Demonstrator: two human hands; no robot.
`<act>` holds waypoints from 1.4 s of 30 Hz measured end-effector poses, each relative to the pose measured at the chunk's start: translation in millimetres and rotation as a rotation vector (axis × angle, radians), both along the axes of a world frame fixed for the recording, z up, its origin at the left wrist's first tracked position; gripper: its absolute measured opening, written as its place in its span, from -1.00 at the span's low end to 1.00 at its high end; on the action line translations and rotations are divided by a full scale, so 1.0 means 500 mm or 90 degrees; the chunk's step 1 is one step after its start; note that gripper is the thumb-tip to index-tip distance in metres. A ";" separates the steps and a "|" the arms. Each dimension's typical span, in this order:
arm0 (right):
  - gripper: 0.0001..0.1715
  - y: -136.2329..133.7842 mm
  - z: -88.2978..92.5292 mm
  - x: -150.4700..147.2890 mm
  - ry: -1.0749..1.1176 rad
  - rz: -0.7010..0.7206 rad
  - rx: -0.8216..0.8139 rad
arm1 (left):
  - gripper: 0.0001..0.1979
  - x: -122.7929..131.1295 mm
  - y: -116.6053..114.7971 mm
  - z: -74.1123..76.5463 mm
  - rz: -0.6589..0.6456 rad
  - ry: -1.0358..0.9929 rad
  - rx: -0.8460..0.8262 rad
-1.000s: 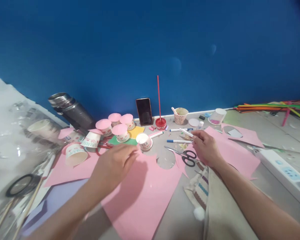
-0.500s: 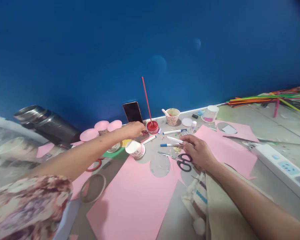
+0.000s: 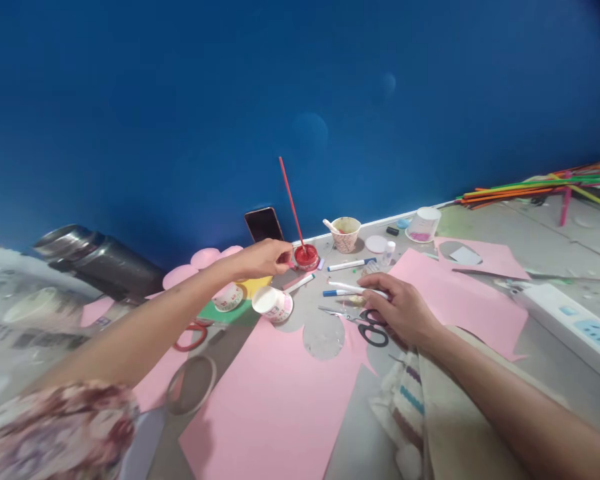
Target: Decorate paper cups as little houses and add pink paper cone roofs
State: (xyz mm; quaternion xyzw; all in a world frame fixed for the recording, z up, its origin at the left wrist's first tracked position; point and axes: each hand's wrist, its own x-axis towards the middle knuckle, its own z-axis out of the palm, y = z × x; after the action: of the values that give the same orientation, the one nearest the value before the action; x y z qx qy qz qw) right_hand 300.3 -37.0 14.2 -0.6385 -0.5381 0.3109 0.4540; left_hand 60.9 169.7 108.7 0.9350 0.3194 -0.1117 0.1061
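Note:
My right hand (image 3: 403, 308) grips a white marker (image 3: 353, 287), its tip pointing left over the table. Just beneath lies a second marker with a blue end (image 3: 337, 293). Black-handled scissors (image 3: 373, 327) sit below my right fingers, blades to the left. Beside the red paint pot (image 3: 306, 257), my left hand (image 3: 269, 257) has its fingers pinched on a small pink piece (image 3: 291, 265), too small to name. A white paper cup (image 3: 271, 304) lies tilted below that hand. Pink paper (image 3: 275, 400) with a round cut-out spreads in front of me.
A phone (image 3: 263, 224) leans against the blue wall. A red stick stands in the paint pot. Further right are a patterned cup (image 3: 346, 236), an upturned cup (image 3: 423, 224) and a power strip (image 3: 580, 320). A dark flask (image 3: 100, 257) and tape ring (image 3: 192, 385) are left.
My left hand has lifted slightly with its fingers closed together, the pink piece at their tips. The white marker has shifted a little in my right hand. The whole view has tilted slightly.

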 end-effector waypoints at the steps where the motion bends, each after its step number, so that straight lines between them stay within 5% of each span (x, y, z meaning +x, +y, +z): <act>1: -0.73 -0.002 0.001 -0.004 0.021 0.016 0.013 | -0.81 0.002 -0.019 0.012 -0.004 -0.035 -0.026; 5: -0.75 -0.009 0.004 -0.017 0.048 0.029 0.077 | -0.83 0.013 -0.105 0.035 0.030 -0.242 -0.250; 9: -0.77 -0.011 0.000 -0.017 0.052 0.023 0.083 | -0.82 0.019 -0.159 0.033 0.084 -0.306 -0.311; 15: -0.76 -0.012 -0.007 -0.011 0.039 0.035 0.100 | -0.80 0.011 -0.177 0.028 0.137 -0.370 -0.359; 25: -0.75 -0.019 0.017 -0.024 -0.042 0.057 0.128 | -0.87 0.026 -0.228 -0.014 0.082 -0.343 -0.179; 31: -0.77 -0.009 0.006 -0.013 -0.034 0.061 0.086 | -0.86 0.043 -0.253 -0.047 0.133 -0.377 -0.106; 36: -0.69 0.014 0.007 0.012 -0.085 -0.032 0.045 | -0.61 -0.044 -0.346 -0.058 0.089 -0.323 0.130; 39: -0.58 0.016 0.020 0.028 -0.187 -0.037 0.102 | -0.58 -0.132 -0.442 -0.090 0.104 -0.223 0.121; 42: -0.79 -0.003 0.038 0.039 -0.301 0.000 0.043 | -0.36 -0.198 -0.532 -0.131 0.158 -0.195 0.077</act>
State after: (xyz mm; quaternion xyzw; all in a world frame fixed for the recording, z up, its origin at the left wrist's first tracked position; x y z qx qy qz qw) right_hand 320.0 -38.6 33.2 -0.6780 -0.6395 0.1345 0.3364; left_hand -37.9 -96.1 43.1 0.8993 0.4182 0.0650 0.1099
